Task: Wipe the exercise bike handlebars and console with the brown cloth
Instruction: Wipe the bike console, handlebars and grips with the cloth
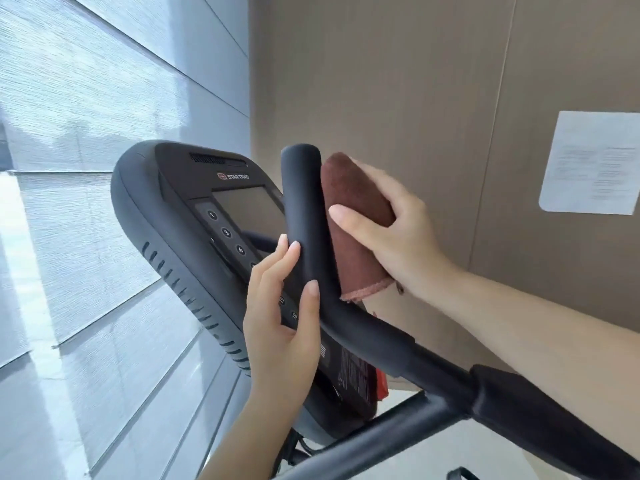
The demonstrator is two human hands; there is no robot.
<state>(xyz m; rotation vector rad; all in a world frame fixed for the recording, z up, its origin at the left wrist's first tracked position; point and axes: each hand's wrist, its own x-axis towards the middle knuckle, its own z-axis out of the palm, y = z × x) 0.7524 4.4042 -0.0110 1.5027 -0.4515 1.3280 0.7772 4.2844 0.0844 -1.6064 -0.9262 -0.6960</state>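
Note:
The bike's black handlebar rises upright in the middle of the view and bends down to the right. My right hand grips the folded brown cloth and presses it against the right side of the upright bar. My left hand wraps loosely around the bar's lower left side, thumb in front and fingers behind. Behind the bar, to its left, sits the dark console with its screen and round number buttons, partly hidden by the bar and my left hand.
A tan panelled wall stands behind the bike with a white printed sheet taped at the right. Grey blinds over a window fill the left side. A padded black armrest sits at lower right.

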